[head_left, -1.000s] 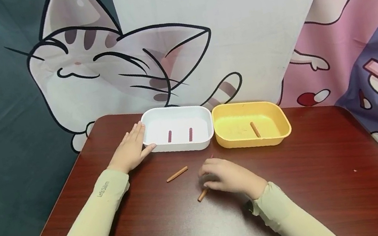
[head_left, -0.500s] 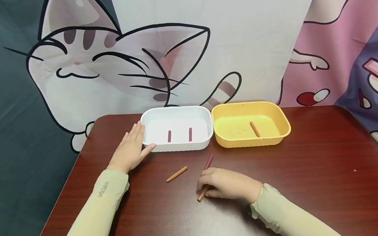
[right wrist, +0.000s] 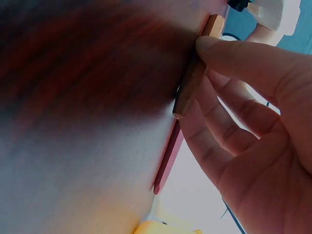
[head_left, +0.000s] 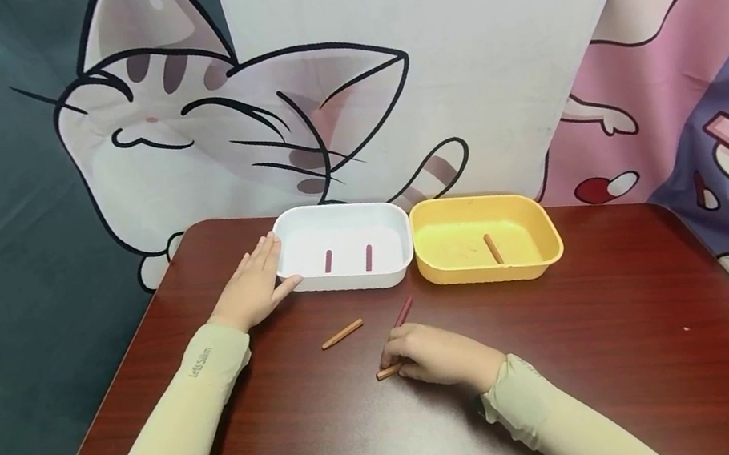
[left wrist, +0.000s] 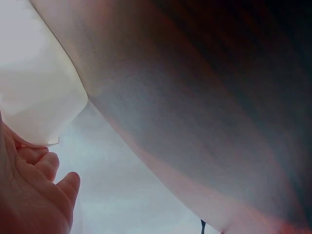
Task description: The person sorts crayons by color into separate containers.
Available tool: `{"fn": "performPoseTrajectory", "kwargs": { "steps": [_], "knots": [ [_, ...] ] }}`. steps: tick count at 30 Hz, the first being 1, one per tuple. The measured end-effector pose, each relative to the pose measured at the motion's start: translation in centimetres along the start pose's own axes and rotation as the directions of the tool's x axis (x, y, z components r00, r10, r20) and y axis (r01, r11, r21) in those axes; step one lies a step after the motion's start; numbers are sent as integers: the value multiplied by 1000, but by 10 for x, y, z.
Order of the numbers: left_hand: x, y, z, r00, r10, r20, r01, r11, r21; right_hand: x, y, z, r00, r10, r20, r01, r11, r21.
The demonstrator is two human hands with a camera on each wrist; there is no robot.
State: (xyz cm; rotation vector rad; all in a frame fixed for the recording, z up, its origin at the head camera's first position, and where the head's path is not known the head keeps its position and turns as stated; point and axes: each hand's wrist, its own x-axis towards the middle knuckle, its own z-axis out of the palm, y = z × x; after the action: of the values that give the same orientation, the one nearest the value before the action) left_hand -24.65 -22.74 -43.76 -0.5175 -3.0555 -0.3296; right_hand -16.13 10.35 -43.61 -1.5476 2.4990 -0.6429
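My right hand (head_left: 435,357) pinches an orange-brown crayon (right wrist: 194,80) between thumb and fingers, low over the table. Just beyond the fingers lies a dark red crayon (head_left: 403,312), seen past the held one in the right wrist view. Another orange-brown crayon (head_left: 343,334) lies on the table to the left. My left hand (head_left: 250,284) rests against the left end of a white plastic tray (head_left: 348,283), fingers straight along its side and thumb at the front rim. Inside that tray are two dark red crayons (head_left: 368,258).
A yellow plastic tray (head_left: 482,272) stands right beside the white one and holds one orange-brown crayon (head_left: 493,248). Both stand near the back of the dark wooden table (head_left: 619,345), in front of a printed cloth backdrop (head_left: 486,43).
The right hand has closed its fingers on the orange-brown crayon, which has turned slightly. The red crayon, partly covered earlier, shows more. The left hand stays on the white tray.
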Motion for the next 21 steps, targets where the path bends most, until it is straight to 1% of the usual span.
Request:
{"fn": "performPoseTrajectory", "kwargs": {
  "steps": [4, 9, 15, 21],
  "knots": [
    [1, 0, 1, 1000, 2, 3, -2, 1000, -2, 0, 0, 3, 1000, -26, -17, 25, 1000, -12],
    [1, 0, 1, 1000, 1, 4, -1, 1000, -3, -1, 0, 2, 1000, -15, -24, 15, 1000, -4],
    [1, -1, 1, 1000, 2, 3, -2, 1000, -1, -3, 1, 1, 999, 31, -25, -30, 999, 41],
    [1, 0, 1, 1000, 1, 1, -1, 1000, -1, -5, 4, -1, 993, 111, -26, -106, 983, 149]
  ]
}}
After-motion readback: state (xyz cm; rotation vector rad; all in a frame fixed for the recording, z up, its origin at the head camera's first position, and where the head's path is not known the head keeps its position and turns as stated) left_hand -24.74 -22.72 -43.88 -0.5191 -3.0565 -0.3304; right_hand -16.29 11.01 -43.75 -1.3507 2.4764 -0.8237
